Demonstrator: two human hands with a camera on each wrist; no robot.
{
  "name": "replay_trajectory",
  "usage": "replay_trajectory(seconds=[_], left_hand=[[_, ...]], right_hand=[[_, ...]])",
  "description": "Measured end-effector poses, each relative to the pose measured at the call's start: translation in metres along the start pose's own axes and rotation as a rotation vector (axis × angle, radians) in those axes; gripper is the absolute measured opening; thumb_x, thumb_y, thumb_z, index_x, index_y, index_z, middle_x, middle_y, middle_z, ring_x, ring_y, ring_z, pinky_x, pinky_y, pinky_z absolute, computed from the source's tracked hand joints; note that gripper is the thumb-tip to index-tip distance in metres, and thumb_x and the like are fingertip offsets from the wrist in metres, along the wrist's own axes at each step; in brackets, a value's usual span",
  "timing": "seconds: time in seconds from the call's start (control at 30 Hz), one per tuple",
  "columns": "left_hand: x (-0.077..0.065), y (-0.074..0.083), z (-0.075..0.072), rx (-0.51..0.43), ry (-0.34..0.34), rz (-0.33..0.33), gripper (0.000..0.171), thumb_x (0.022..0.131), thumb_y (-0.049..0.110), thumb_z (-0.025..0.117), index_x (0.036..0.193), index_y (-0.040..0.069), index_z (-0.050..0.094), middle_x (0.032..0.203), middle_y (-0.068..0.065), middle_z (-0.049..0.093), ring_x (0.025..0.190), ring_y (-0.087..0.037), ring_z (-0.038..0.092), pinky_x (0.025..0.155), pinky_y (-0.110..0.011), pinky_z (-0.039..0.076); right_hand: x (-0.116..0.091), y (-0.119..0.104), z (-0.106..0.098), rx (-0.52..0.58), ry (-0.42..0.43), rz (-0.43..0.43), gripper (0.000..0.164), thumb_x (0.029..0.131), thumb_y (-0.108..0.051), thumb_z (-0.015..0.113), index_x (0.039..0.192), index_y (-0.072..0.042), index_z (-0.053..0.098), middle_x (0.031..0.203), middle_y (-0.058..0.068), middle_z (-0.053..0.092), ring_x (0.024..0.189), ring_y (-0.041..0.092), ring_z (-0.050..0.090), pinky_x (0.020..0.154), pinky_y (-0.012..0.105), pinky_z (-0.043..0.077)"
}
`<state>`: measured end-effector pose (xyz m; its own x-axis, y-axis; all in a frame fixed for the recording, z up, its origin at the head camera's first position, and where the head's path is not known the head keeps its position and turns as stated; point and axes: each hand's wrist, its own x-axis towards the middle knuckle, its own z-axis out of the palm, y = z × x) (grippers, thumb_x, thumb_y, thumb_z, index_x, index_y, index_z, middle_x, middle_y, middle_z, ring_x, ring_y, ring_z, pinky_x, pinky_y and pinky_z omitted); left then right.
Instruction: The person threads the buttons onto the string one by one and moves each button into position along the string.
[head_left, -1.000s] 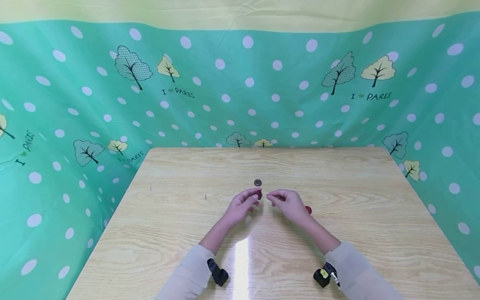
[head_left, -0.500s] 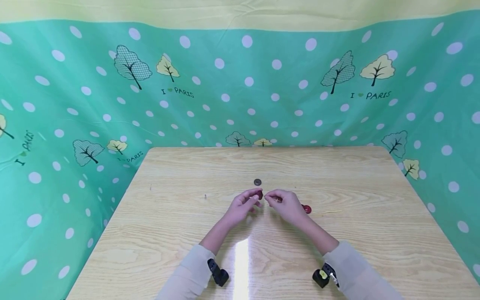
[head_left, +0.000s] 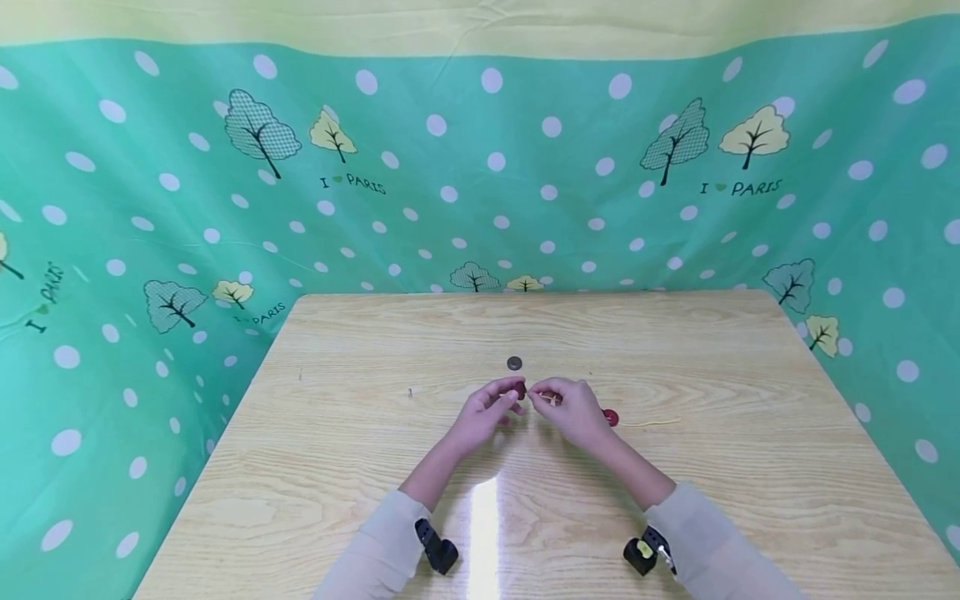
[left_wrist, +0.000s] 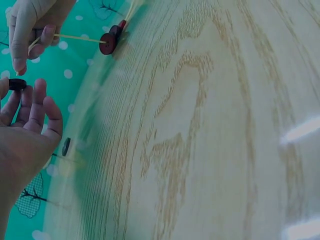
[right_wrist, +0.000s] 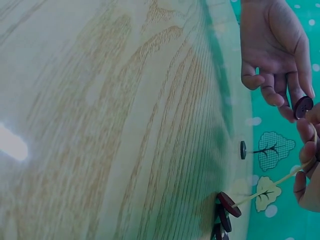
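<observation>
Between thumb and fingers, my left hand (head_left: 483, 412) pinches a dark red button (right_wrist: 303, 107) whose holes show in the right wrist view. Facing it, my right hand (head_left: 576, 412) pinches a thin yellow cord (left_wrist: 80, 38) close to its end, right by the button. Whether the tip has entered a hole is too small to tell. The cord runs down from the right hand to several strung dark and red buttons (left_wrist: 107, 44) on the table. A red button (head_left: 611, 417) of that string shows beside the right wrist, partly hidden by the hand.
A loose dark button (head_left: 514, 363) lies on the wooden table (head_left: 360, 500) just beyond the hands. The cord's tail (head_left: 651, 422) trails to the right. A polka-dot cloth (head_left: 420, 192) hangs behind the table and along its sides.
My right hand has come slightly left, bringing the cord end up to the button. The strung buttons have been drawn a little left with it. The left hand keeps its place.
</observation>
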<state>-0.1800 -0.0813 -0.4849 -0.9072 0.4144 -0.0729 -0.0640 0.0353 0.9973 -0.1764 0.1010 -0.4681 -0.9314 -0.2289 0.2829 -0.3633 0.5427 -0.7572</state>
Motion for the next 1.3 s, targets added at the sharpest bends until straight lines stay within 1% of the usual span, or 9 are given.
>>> replay_trajectory(seconds=[0.23,0.5,0.63,0.7,0.8,0.9,1.07,1.2,1.3], left_hand=[[0.004,-0.011,0.000,0.003,0.021,0.009,0.040,0.100,0.019,0.043,0.136,0.003,0.044,0.130,-0.020,0.053,0.106,-0.040,0.056,0.086,-0.049,0.048],[0.003,-0.011,0.002,0.022,0.020,0.033,0.040,0.099,0.023,0.046,0.134,0.004,0.047,0.129,-0.017,0.055,0.103,-0.037,0.059,0.081,-0.037,0.050],[0.004,-0.012,0.002,0.024,0.011,0.039,0.040,0.098,0.023,0.046,0.133,0.003,0.047,0.129,-0.018,0.055,0.102,-0.036,0.059,0.081,-0.037,0.051],[0.004,-0.012,0.002,0.025,0.010,0.040,0.040,0.099,0.023,0.046,0.134,0.002,0.046,0.129,-0.019,0.054,0.101,-0.036,0.059,0.082,-0.039,0.051],[0.003,-0.011,0.002,0.027,0.005,0.050,0.041,0.099,0.023,0.046,0.134,0.001,0.046,0.129,-0.020,0.054,0.100,-0.034,0.060,0.082,-0.040,0.051],[0.002,-0.011,0.002,0.028,-0.004,0.082,0.044,0.098,0.027,0.046,0.133,0.001,0.046,0.128,-0.020,0.055,0.097,-0.030,0.061,0.080,-0.038,0.052],[0.001,-0.012,0.001,0.044,-0.015,0.148,0.045,0.098,0.031,0.047,0.132,0.001,0.048,0.123,-0.014,0.060,0.091,-0.018,0.063,0.074,-0.031,0.053],[0.001,-0.012,0.002,0.056,-0.001,0.128,0.044,0.097,0.029,0.049,0.132,0.001,0.048,0.122,-0.016,0.059,0.092,-0.025,0.064,0.074,-0.032,0.053],[0.001,-0.009,0.004,0.063,0.018,0.089,0.042,0.098,0.025,0.048,0.132,0.000,0.047,0.126,-0.020,0.056,0.095,-0.036,0.061,0.075,-0.035,0.053]], right_hand=[[0.000,-0.002,0.001,-0.019,0.028,-0.015,0.008,0.081,-0.011,0.069,0.087,-0.007,0.073,0.074,0.000,0.071,0.056,0.002,0.048,0.076,0.034,0.035],[-0.001,-0.002,0.002,-0.018,0.024,0.009,0.008,0.082,-0.012,0.069,0.088,-0.008,0.073,0.076,0.000,0.071,0.057,0.003,0.049,0.082,0.045,0.038],[-0.001,-0.001,0.002,-0.019,0.025,0.004,0.008,0.082,-0.012,0.069,0.088,-0.008,0.073,0.076,0.000,0.071,0.056,0.004,0.048,0.085,0.049,0.039],[-0.001,0.000,0.002,-0.020,0.027,-0.002,0.008,0.082,-0.011,0.069,0.087,-0.008,0.073,0.076,0.001,0.071,0.056,0.003,0.048,0.084,0.047,0.039],[-0.001,0.001,0.002,-0.023,0.027,-0.012,0.008,0.082,-0.011,0.069,0.087,-0.008,0.073,0.077,0.001,0.072,0.055,0.002,0.047,0.076,0.037,0.042],[-0.001,0.001,0.002,-0.028,0.027,-0.022,0.008,0.082,-0.011,0.069,0.088,-0.008,0.073,0.077,0.001,0.072,0.054,0.001,0.046,0.070,0.028,0.039],[-0.001,0.001,0.002,-0.032,0.026,-0.017,0.008,0.082,-0.011,0.069,0.087,-0.008,0.073,0.075,0.000,0.071,0.054,0.001,0.046,0.076,0.034,0.037],[0.000,0.000,0.002,-0.043,0.026,-0.008,0.007,0.082,-0.012,0.069,0.086,-0.009,0.073,0.073,-0.002,0.070,0.055,0.000,0.046,0.079,0.040,0.038],[0.000,-0.001,0.002,-0.027,0.021,-0.001,0.007,0.081,-0.011,0.069,0.085,-0.008,0.073,0.073,0.000,0.070,0.053,0.001,0.044,0.069,0.033,0.044]])
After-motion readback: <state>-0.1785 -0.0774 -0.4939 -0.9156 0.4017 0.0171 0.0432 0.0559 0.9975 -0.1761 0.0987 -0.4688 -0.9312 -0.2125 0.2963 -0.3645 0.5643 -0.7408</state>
